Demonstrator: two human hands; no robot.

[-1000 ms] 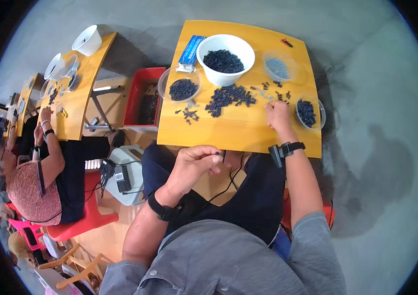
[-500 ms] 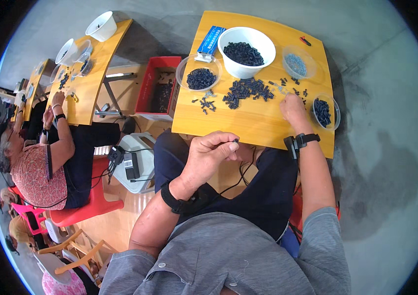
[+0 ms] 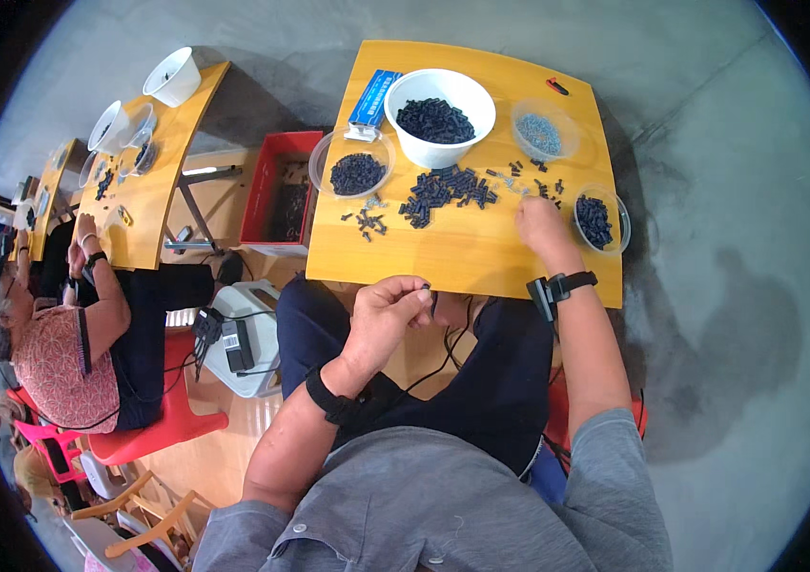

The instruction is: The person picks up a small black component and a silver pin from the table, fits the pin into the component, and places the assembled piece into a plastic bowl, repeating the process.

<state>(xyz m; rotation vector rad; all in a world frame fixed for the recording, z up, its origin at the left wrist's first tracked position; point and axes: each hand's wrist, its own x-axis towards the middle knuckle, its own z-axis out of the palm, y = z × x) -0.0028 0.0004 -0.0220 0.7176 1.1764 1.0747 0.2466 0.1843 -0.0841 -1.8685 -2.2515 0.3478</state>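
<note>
My left hand (image 3: 386,322) is raised just off the table's near edge, thumb and forefinger pinching a small black plastic piece (image 3: 426,287) whose tip sticks out. On the table's right part rests my right hand (image 3: 543,227), fingers curled down, next to a few small silver screws (image 3: 512,181); whatever its fingertips hold is hidden. Beside it stands a clear tub (image 3: 594,220) of black tube-like pieces. In the middle lies a loose pile of short black pieces (image 3: 443,194). Several black pieces with screws in them (image 3: 367,225) lie left of the pile.
Along the yellow table (image 3: 462,257) stand a white bowl (image 3: 481,107) of black pieces, a clear tub (image 3: 315,164) of dark parts, a tub of silver screws (image 3: 540,133) and a blue box (image 3: 373,100). A red crate (image 3: 254,208) sits left; a co-worker (image 3: 66,367) sits beyond.
The view has shifted, so the table sits lower and farther left. My left hand still pinches the black piece, and my right hand stays by the loose screws.
</note>
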